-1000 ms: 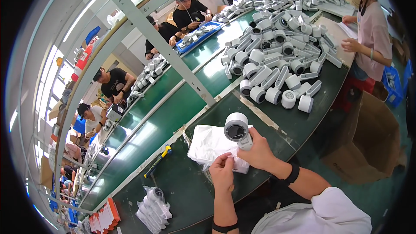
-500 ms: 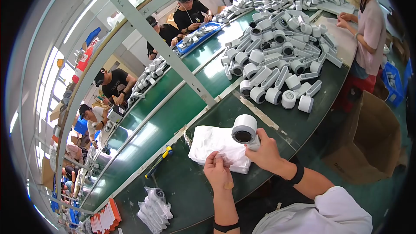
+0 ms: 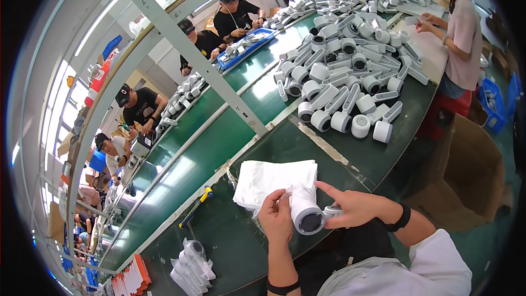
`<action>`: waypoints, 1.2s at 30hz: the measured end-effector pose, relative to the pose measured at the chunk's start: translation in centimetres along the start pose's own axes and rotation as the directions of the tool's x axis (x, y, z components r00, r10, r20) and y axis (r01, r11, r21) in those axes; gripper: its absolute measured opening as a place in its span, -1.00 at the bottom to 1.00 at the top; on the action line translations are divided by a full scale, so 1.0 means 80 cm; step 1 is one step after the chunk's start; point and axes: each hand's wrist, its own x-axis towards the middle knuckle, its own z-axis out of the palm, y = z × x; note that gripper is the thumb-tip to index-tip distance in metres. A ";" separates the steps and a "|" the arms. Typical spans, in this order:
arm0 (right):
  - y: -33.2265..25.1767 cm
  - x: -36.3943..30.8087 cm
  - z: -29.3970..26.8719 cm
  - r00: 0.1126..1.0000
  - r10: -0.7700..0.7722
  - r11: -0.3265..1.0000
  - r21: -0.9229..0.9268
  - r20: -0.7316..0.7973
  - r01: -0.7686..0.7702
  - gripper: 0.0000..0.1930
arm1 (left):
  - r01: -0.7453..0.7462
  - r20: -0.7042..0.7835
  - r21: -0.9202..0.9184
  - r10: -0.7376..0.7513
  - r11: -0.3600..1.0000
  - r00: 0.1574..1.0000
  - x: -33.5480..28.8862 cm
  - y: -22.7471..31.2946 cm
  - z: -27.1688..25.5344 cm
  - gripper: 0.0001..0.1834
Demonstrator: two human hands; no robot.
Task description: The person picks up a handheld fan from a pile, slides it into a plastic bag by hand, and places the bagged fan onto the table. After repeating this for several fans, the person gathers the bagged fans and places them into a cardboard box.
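Observation:
A white handheld device (image 3: pixel 308 215), with a round head, grey rim and dark round end, is tipped toward me at the table edge. My right hand (image 3: pixel 359 208) grips it by the handle, its index finger stretched out over the bag stack. The stack of thin white plastic bags (image 3: pixel 274 178) lies flat just beyond. My left hand (image 3: pixel 275 216), beside the device's head, has thumb and fingers pinched on the edge of a plastic bag. The device's head covers part of the stack's near edge.
A big heap of similar devices (image 3: pixel 334 87) covers the far right of the table. A yellow utility knife (image 3: pixel 195 207) and bagged devices (image 3: pixel 192 268) lie left. Orange-and-white flat pieces (image 3: pixel 131 278) sit lower left. A cardboard box (image 3: pixel 466 175) stands right. Co-workers sit across the green belt (image 3: pixel 189 159).
My right hand has brought the device down toward me, its dark end now lower and nearer my left hand. The left hand has risen slightly, its fingers more tightly pinched.

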 end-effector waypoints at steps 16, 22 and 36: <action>0.001 0.037 0.030 0.971 -0.036 0.956 -0.291 -0.234 -0.035 -0.31 | -0.408 0.104 0.422 0.403 0.810 0.909 -0.010 0.010 -0.014 -0.88; 0.001 0.042 0.037 0.948 -0.022 0.964 -0.258 -0.317 -0.064 -0.32 | -0.772 0.380 0.473 0.692 0.425 0.614 -0.023 0.011 0.007 -0.79; -0.008 0.060 0.052 0.925 0.125 0.575 0.786 -0.360 0.228 -0.41 | -0.586 0.166 0.615 0.641 0.527 0.750 -0.021 -0.005 0.004 -0.75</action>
